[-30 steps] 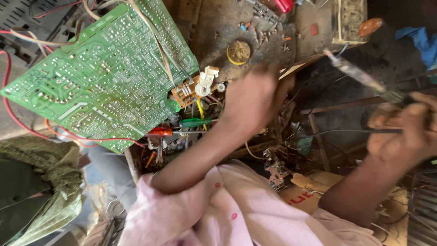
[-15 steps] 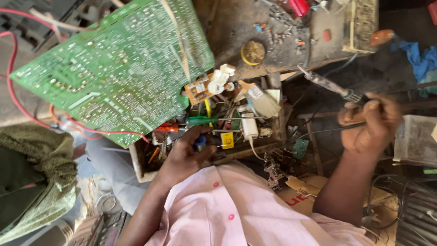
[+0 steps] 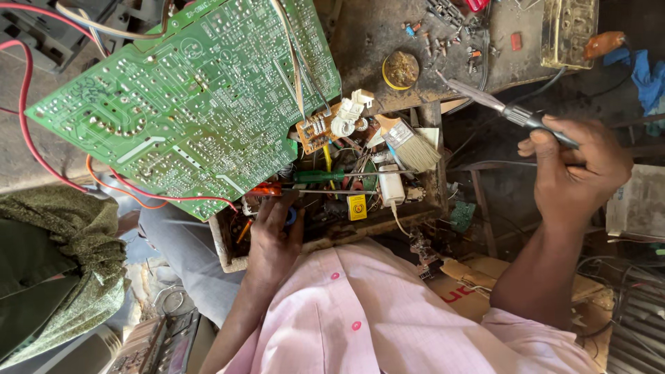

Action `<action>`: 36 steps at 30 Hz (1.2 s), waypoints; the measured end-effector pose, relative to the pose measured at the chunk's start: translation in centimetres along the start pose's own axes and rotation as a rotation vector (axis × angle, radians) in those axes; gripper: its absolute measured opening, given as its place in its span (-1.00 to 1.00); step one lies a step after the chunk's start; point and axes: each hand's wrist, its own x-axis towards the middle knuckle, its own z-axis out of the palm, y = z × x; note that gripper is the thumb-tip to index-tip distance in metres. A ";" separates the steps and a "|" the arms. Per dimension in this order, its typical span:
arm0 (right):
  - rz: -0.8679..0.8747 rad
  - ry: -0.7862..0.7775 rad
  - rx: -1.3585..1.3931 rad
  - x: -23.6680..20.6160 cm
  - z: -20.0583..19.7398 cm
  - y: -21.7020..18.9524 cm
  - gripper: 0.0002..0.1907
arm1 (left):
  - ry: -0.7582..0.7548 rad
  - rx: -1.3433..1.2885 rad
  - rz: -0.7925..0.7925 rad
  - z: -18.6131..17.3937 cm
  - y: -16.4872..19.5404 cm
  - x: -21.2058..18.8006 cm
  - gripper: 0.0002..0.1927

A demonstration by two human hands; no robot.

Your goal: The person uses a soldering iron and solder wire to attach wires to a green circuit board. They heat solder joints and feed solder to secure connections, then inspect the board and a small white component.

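The right hand [image 3: 578,173] is closed around a soldering iron [image 3: 509,111], tip toward ten o'clock, over the bench [image 3: 367,34]. The left hand [image 3: 271,239] digs in the parts tray [image 3: 325,239] at six o'clock of the green circuit board [image 3: 187,104]; its grip is hidden. Best keep the hot tip away from the wires while searching.

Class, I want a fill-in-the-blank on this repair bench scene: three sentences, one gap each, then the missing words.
1. The right hand holds a ____ iron.
2. The left hand reaches into a cluttered wooden ____.
3. The big circuit board is ____ in colour.

Missing words: soldering; tray; green
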 end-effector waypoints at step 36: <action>0.563 -0.153 1.271 20.2 -41.7 46.8 -0.83 | 0.182 -0.554 -0.018 51.4 44.8 27.6 -0.68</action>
